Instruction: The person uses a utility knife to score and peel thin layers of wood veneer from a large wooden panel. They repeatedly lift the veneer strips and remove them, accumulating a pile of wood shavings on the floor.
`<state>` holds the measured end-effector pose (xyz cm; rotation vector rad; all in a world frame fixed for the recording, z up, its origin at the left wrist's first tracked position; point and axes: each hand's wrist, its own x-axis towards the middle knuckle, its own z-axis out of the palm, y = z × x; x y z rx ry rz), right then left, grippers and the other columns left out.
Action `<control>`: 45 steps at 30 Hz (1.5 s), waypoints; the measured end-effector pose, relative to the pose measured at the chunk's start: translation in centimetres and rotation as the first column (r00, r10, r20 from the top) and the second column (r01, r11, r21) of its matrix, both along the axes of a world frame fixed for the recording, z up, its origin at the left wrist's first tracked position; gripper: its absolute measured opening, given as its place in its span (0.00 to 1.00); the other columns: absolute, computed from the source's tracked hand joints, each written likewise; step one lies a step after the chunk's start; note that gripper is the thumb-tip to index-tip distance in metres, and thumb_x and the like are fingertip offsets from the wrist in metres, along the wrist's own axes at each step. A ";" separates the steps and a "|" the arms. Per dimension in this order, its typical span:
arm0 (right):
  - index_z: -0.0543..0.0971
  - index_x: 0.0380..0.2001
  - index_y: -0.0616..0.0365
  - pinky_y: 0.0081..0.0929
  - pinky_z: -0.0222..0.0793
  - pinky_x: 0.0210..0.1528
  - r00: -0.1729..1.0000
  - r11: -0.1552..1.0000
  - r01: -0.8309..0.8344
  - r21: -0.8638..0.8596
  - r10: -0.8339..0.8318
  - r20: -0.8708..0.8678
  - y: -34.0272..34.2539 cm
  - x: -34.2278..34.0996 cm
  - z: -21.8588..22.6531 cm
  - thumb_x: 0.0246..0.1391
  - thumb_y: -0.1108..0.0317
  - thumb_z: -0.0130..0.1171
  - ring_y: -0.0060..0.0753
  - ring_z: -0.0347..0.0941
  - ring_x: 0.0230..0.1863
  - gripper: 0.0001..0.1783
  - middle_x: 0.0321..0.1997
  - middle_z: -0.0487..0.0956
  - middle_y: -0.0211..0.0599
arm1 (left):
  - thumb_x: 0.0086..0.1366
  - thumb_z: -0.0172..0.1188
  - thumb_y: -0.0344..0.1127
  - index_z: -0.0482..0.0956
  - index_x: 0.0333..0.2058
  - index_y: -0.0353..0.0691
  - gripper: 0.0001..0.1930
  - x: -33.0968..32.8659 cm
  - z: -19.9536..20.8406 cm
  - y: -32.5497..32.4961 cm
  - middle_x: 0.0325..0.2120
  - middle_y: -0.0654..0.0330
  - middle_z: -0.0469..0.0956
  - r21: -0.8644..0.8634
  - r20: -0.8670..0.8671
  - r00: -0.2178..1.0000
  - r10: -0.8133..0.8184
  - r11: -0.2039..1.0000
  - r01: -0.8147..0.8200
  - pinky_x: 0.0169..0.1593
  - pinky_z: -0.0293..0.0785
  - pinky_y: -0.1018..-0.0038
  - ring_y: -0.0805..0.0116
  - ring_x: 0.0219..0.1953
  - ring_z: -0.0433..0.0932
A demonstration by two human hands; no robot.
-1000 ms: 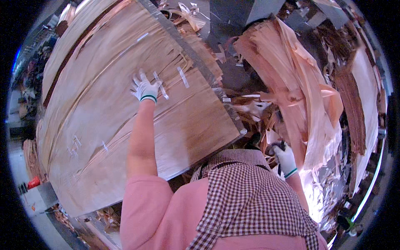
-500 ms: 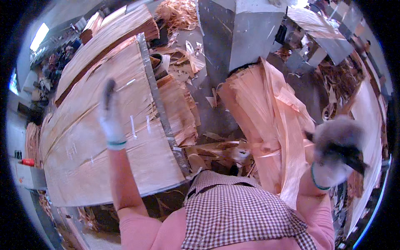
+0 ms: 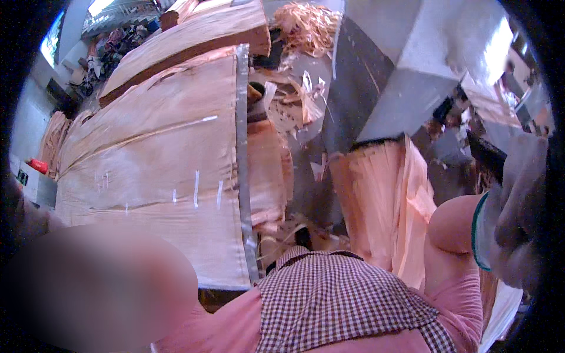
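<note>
In a pale glove with a green cuff, my right hand [image 3: 521,215] is raised at the right rim, its fingers closed. A dark, flat, blade-like tool [image 3: 487,154] juts out from it; its exact kind does not show. My left arm, in a pink sleeve [image 3: 220,323], runs into a blurred patch at the lower left, so that hand's fingers are hidden. In front of me on the left lies a broad pale wood veneer sheet [image 3: 153,153] with short white tape strips [image 3: 196,188]. A grey metal strip [image 3: 242,141] runs along its right edge.
A thick veneer stack [image 3: 194,44] stands behind the sheet. Bundled orange veneer [image 3: 376,206] leans against a grey block [image 3: 406,100] right of centre. Curled shavings [image 3: 306,26] are heaped at the back, with veneer scraps [image 3: 309,103] on the floor.
My left hand has left its place above the veneer sheet and come back toward the lower left. My right hand has risen and moved outward with the dark tool. The view has shifted.
</note>
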<state>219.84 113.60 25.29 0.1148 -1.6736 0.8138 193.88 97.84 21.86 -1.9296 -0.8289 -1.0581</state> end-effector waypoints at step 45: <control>0.72 0.36 0.63 0.16 0.63 0.25 0.811 0.855 -0.462 -0.236 0.515 0.276 59.8 -45.7 -13.8 0.64 0.62 0.42 0.17 0.67 0.21 0.15 0.33 0.78 0.47 | 0.57 0.55 0.25 0.66 0.56 0.29 0.26 -22.4 -16.8 37.5 0.54 0.44 0.69 -0.756 0.548 -0.155 0.822 0.407 -0.512 0.63 0.57 0.61 0.51 0.59 0.66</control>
